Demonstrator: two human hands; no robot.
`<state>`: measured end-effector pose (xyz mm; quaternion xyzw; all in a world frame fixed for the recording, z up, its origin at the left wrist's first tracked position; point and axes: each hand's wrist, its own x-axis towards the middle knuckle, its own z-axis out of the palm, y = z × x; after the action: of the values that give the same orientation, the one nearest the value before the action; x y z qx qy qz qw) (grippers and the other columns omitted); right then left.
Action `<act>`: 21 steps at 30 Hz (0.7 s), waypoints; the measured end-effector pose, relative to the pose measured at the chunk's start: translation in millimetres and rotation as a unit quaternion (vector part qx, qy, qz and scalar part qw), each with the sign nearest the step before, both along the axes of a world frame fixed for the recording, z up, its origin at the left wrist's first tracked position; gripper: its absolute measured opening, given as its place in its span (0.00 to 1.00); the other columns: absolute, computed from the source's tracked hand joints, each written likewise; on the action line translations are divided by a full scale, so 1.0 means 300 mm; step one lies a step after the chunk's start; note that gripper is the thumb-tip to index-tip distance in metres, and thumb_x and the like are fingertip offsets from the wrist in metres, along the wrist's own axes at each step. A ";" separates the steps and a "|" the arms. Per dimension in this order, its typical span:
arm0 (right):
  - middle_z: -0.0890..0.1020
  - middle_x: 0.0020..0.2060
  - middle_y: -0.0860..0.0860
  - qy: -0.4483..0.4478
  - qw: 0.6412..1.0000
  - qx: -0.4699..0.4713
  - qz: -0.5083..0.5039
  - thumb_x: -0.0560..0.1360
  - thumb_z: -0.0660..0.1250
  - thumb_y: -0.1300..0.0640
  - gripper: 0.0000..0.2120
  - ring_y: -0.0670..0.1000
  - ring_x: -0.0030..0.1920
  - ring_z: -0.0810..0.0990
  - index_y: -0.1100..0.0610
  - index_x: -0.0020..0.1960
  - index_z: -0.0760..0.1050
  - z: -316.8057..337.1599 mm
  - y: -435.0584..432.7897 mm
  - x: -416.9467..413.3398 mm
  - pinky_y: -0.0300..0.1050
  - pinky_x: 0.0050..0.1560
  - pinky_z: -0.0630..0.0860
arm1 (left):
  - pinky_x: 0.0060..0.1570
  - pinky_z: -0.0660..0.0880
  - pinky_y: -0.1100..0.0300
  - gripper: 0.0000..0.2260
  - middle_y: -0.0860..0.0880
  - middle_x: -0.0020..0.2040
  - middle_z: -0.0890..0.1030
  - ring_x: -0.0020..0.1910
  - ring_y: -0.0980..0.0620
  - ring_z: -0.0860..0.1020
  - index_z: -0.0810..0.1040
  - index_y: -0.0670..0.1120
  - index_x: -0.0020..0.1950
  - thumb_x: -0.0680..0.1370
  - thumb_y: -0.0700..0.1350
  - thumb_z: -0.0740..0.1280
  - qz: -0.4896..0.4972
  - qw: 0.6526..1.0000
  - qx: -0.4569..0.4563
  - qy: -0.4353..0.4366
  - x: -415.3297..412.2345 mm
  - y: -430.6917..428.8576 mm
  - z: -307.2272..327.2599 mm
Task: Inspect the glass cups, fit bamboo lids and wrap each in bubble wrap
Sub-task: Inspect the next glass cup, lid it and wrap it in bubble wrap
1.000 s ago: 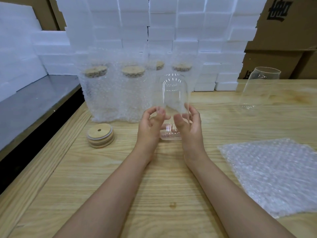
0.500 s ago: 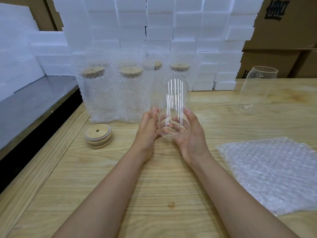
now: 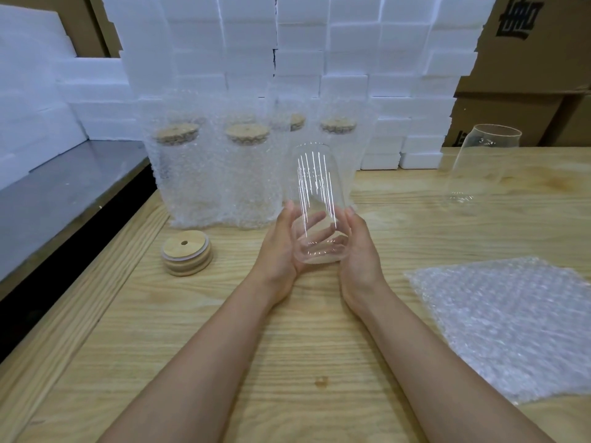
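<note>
"While we hold it, where is the clear glass cup (image 3: 315,193)?"

"Lifted off the pale wooden worktop (image 3: 287,362), just in front of the wrapped ones. Our left hand (image 3: 277,251) and right hand (image 3: 360,251) grip its lower end from either side. Our fingers (image 3: 289,208) curl round it, slightly spread, and some show through the glass."

"How many cups do we count?"

"Six. One is in our hands and a second bare glass cup (image 3: 476,164) stands well apart at the far right. Four bubble-wrapped cups (image 3: 208,180) cluster at the back, each with a round bamboo lid showing through its wrap."

"And loose lids?"

"One short stack of round bamboo lids (image 3: 187,252) lies left of our left hand, near the wrapped cups. Its top lid has a small hole. We cannot tell how many are in the stack."

"Bubble wrap?"

"Flat clear bubble wrap (image 3: 511,324) lies at the right. We cannot tell whether it is one sheet or several."

"What else is around?"

"A wall of white foam blocks (image 3: 303,43) rises behind the wrapped cups, whose wrap hides its lower rows. Brown cardboard boxes (image 3: 527,75) stand at the far right, and a grey surface (image 3: 64,193) runs along the left. From our view, the held cup covers part of the cluster's right side."
</note>
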<state>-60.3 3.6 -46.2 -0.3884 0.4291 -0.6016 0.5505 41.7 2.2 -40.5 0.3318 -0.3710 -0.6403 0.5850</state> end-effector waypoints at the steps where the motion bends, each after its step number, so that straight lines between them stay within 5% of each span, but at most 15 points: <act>1: 0.75 0.61 0.61 0.007 1.000 0.000 -0.011 0.79 0.58 0.46 0.18 0.53 0.51 0.73 0.53 0.60 0.79 0.002 0.001 -0.001 0.59 0.64 0.73 | 0.51 0.80 0.43 0.33 0.41 0.61 0.79 0.54 0.42 0.81 0.65 0.38 0.71 0.74 0.59 0.59 0.005 1.000 -0.006 0.000 -0.001 -0.001 0.000; 3: 0.75 0.54 0.55 0.013 0.999 -0.022 -0.032 0.80 0.57 0.49 0.16 0.51 0.50 0.71 0.51 0.62 0.78 0.008 0.004 -0.004 0.57 0.63 0.73 | 0.50 0.80 0.43 0.31 0.43 0.58 0.80 0.50 0.45 0.83 0.66 0.40 0.66 0.71 0.60 0.60 0.016 0.999 -0.025 -0.017 -0.002 -0.006 -0.005; 7: 0.77 0.48 0.47 0.060 0.993 -0.083 -0.064 0.81 0.58 0.54 0.11 0.45 0.45 0.72 0.43 0.57 0.76 0.002 0.006 -0.014 0.38 0.49 0.73 | 0.45 0.80 0.48 0.26 0.46 0.57 0.80 0.47 0.49 0.84 0.69 0.47 0.60 0.69 0.62 0.61 0.045 0.996 -0.046 -0.054 0.001 -0.010 -0.014; 10: 0.76 0.57 0.51 0.100 0.987 -0.104 -0.071 0.80 0.60 0.49 0.09 0.45 0.51 0.74 0.45 0.58 0.74 0.000 0.013 -0.007 0.44 0.56 0.74 | 0.51 0.76 0.41 0.22 0.47 0.57 0.79 0.48 0.49 0.83 0.68 0.50 0.58 0.70 0.62 0.62 0.059 0.995 -0.047 -0.068 0.001 -0.014 -0.019; 12: 0.74 0.59 0.51 0.135 0.983 -0.109 -0.053 0.74 0.65 0.40 0.22 0.45 0.53 0.74 0.48 0.64 0.70 -0.001 0.018 -0.001 0.45 0.59 0.74 | 0.54 0.74 0.39 0.20 0.46 0.60 0.78 0.52 0.48 0.82 0.67 0.51 0.58 0.73 0.62 0.63 0.069 0.993 -0.045 -0.083 -0.001 -0.018 -0.024; 14: 0.73 0.57 0.47 0.174 0.978 -0.111 -0.039 0.66 0.69 0.38 0.34 0.43 0.50 0.73 0.49 0.68 0.67 -0.003 0.022 0.003 0.35 0.51 0.74 | 0.55 0.75 0.41 0.20 0.48 0.59 0.77 0.55 0.47 0.81 0.65 0.51 0.57 0.75 0.63 0.64 0.080 0.990 -0.042 -0.105 -0.003 -0.019 -0.027; 18: 0.74 0.56 0.48 0.154 0.982 -0.108 -0.034 0.65 0.74 0.40 0.37 0.46 0.48 0.76 0.52 0.69 0.68 -0.013 0.014 -0.011 0.33 0.46 0.75 | 0.48 0.78 0.48 0.25 0.44 0.63 0.73 0.58 0.44 0.78 0.65 0.49 0.62 0.74 0.66 0.60 0.073 0.993 -0.037 -0.082 0.001 -0.013 -0.022; 21: 0.77 0.52 0.50 0.094 0.991 -0.097 -0.020 0.65 0.74 0.42 0.37 0.43 0.44 0.79 0.57 0.69 0.70 -0.007 0.012 -0.014 0.36 0.41 0.77 | 0.58 0.73 0.35 0.31 0.41 0.67 0.73 0.64 0.38 0.74 0.63 0.47 0.68 0.72 0.65 0.58 0.060 0.995 -0.032 -0.069 0.008 -0.021 -0.021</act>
<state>-64.4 7.3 -48.3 -0.4859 0.4260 -0.6124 0.4554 44.1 -4.0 -46.8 0.3781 -0.4101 -0.5672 0.6059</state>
